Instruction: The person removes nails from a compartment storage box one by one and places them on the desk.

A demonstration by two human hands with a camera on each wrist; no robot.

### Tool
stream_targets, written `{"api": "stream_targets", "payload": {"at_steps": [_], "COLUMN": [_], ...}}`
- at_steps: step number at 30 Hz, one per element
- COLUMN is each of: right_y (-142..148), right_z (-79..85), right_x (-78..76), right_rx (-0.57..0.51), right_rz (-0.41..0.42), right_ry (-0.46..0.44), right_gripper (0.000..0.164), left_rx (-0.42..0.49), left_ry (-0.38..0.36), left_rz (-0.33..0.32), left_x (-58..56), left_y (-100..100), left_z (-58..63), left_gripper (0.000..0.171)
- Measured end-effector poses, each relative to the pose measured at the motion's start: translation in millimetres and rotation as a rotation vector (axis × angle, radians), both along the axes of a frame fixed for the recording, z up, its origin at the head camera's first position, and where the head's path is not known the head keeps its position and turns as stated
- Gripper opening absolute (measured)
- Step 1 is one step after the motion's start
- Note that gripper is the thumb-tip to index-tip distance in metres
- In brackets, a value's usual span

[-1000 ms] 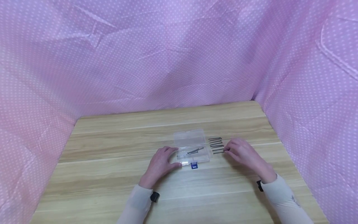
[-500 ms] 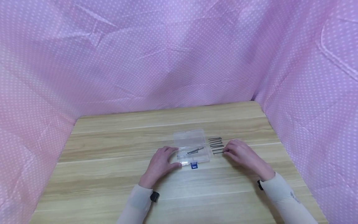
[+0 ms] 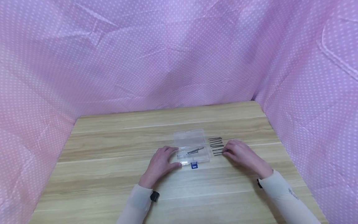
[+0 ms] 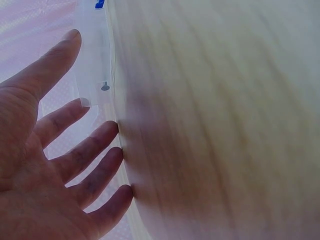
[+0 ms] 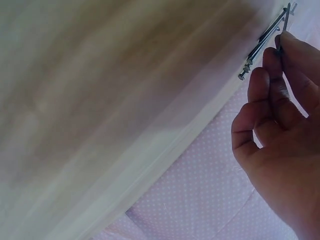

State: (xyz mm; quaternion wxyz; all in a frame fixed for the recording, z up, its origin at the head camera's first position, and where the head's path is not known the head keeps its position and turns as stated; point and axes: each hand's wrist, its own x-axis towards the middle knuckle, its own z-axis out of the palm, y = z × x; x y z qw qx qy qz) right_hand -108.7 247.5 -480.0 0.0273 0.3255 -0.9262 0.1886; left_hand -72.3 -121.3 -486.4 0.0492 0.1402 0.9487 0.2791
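Note:
A clear plastic box [image 3: 207, 157] lies with its lid [image 3: 189, 138] folded back and a blue latch or label [image 3: 194, 165] at its front. Several nails [image 3: 195, 150] lie loose inside it. My left hand [image 3: 160, 163] holds the box's left end, thumb at the front corner and index finger at the rear one. My right hand [image 3: 241, 153] pinches a thin steel nail [image 5: 286, 19] between thumb and index finger. That hand is at the near end of a row of nails [image 3: 216, 142], which lie side by side right of the box, heads to the right.
A light wood-grain table [image 3: 112, 174] bears everything. Pink dotted cloth [image 3: 167, 62] hangs behind it and along both sides. Black wrist straps [image 3: 154, 196] show at the sleeve cuffs.
My right hand has shifted slightly toward the near side and left, and another nail shows at the row's near end by its fingertips. My left hand and the box stay put.

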Motion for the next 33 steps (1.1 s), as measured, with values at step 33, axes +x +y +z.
{"api": "stream_targets", "payload": {"at_steps": [33], "right_y": [0.4], "right_z": [4.7], "right_x": [-2.9], "right_rx": [-0.043], "right_rz": [-0.071], "right_ry": [-0.019], "right_gripper": [0.012], "left_rx": [-0.010], "left_ry": [0.007], "left_rz": [-0.003], "left_x": [-1.8], "left_y": [-0.8], "left_z": [0.5], "left_gripper": [0.069]}}
